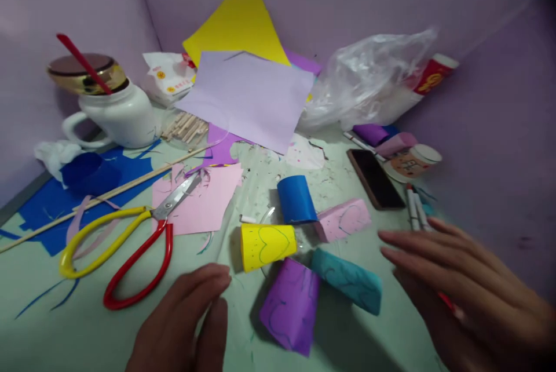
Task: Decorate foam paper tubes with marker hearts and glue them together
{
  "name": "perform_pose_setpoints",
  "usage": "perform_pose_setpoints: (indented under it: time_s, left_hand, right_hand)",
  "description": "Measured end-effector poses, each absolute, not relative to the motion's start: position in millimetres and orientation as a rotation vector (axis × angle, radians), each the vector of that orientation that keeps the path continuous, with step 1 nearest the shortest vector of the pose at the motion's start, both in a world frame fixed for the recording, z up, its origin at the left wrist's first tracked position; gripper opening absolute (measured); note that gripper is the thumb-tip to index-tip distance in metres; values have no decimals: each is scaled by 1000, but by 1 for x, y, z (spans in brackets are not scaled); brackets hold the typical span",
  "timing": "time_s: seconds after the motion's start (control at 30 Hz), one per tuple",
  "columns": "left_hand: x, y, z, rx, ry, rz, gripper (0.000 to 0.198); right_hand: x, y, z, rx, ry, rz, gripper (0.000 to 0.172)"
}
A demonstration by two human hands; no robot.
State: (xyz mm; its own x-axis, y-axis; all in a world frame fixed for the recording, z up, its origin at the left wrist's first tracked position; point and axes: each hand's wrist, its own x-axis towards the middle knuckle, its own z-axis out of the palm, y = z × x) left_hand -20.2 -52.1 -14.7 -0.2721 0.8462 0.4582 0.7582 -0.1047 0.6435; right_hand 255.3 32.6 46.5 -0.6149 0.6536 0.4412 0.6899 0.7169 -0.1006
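Note:
Several paper-covered pieces lie in a ring on the table: a blue one, a pink one, a teal one, a purple one and a yellow one. Dark curved lines are drawn on most of them. My left hand hovers left of the purple and yellow pieces, fingers bent, thumb apart, holding nothing. To the right of the teal piece, my right hand is stretched out with nothing in it. Scissors with one yellow and one red handle lie open at the left.
Pink paper, blue paper and a wooden stick lie left. Behind stand a white mug, lilac paper and a plastic bag. A phone, a paper cup and markers are right.

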Motion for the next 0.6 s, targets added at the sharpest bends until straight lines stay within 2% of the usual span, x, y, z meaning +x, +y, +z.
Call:
perform_pose_setpoints:
  time_s: [0.1,0.23,0.43,0.5,0.6]
  left_hand:
    - [-16,-44,-11,1819,2023,1411,15]
    - [-14,-47,-17,1793,2101,1451,15]
    - [-37,-55,-4,1693,2306,1252,18]
    - [-36,-39,15,1979,2243,1158,24]
    - [-17,1,41,2678,1726,848,38]
  right_hand:
    - [228,44,49,-1036,-2557,-130,36]
    - [210,49,49,-986,-2731,67,34]
    - [263,23,38,-1395,-1983,130,27]
    - [274,18,29,-1475,-1883,175,26]
    - [269,22,24,-1399,-1983,152,31]
